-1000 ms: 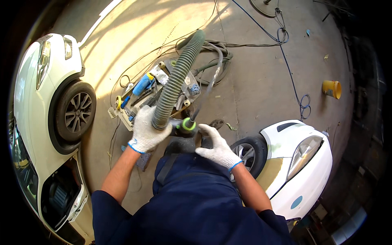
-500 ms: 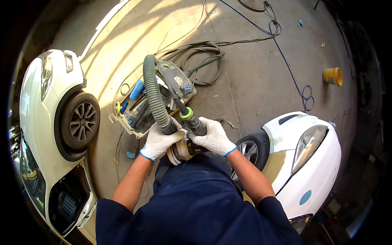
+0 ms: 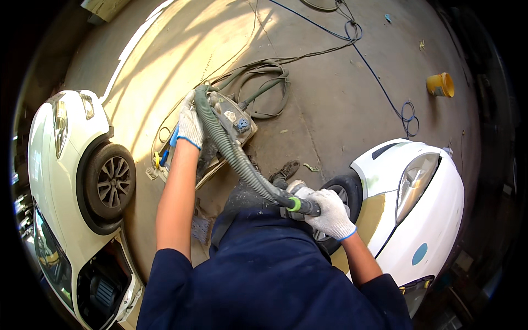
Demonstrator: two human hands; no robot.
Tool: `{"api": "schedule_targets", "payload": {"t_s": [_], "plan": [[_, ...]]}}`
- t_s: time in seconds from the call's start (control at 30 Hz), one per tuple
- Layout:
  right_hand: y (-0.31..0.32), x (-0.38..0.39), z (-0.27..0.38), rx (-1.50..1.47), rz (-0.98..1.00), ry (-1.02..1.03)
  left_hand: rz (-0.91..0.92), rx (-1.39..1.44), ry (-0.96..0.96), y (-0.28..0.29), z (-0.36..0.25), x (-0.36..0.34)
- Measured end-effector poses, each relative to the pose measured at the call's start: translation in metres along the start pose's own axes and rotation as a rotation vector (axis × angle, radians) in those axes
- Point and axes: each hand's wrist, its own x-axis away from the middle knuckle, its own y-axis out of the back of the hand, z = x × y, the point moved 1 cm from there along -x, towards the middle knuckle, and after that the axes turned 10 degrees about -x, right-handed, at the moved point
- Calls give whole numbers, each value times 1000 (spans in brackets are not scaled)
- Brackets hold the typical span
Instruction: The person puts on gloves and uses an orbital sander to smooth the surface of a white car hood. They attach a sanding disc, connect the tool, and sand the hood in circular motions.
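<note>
Ribbed green hose (image 3: 231,151) arcs from my raised left hand (image 3: 191,125) down to my right hand (image 3: 330,214), in front of my chest. Right hand, white glove, is clenched around the dark hose end just past the lime collar (image 3: 295,204). A pale grey tool body (image 3: 297,191) sits behind that fist, mostly hidden; can't make out what it is. Left hand is wrapped over the hose's top bend; fingers on the far side, hidden.

Under the hose on the concrete floor (image 3: 341,99): flat grey unit (image 3: 234,118), partly covered by my forearm. Beyond it, a loose coil of grey cable (image 3: 264,74). Blue cable (image 3: 379,82) runs further right of the hose; yellow bucket (image 3: 440,84) past that.

White car (image 3: 71,170) left of the hose, cut off by the frame edge. Second white car (image 3: 423,192) right, wheel mostly behind my right hand.
</note>
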Motion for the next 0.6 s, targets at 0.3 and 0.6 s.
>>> {"api": "schedule_targets", "payload": {"t_s": [0.3, 0.6], "plan": [[0, 96, -54, -69, -275, -279, 474, -939, 104, -242, 48, 1], [14, 115, -78, -267, -434, -236, 1123, -1246, -352, -401, 86, 123]]}}
